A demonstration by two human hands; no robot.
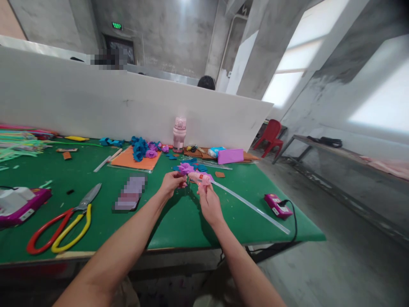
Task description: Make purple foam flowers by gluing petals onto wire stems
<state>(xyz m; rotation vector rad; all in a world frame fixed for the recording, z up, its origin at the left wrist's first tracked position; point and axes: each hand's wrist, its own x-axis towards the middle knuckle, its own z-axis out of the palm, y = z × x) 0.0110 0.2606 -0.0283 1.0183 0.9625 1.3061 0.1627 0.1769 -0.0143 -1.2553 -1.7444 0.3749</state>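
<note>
My left hand [173, 182] pinches a purple flower [185, 169] above the green table. In my right hand [209, 200] is a pink hot glue gun [200, 178], its nozzle turned left toward the flower. A long clear glue stick [252, 207] sticks out of the back of the gun and slants down to the right. My right fingers wrap round the gun's handle and hide most of it. Blue and purple petal pieces [200, 167] lie just behind the flower. Whether the nozzle touches the flower I cannot tell.
Red-and-yellow-handled scissors [72, 224] and a phone [131, 194] lie to the left. Blue and purple flowers [139, 149] rest on an orange sheet [136, 164]. A pink bottle [179, 135] stands by the white partition [128, 102]. A corded power strip [277, 206] sits at right.
</note>
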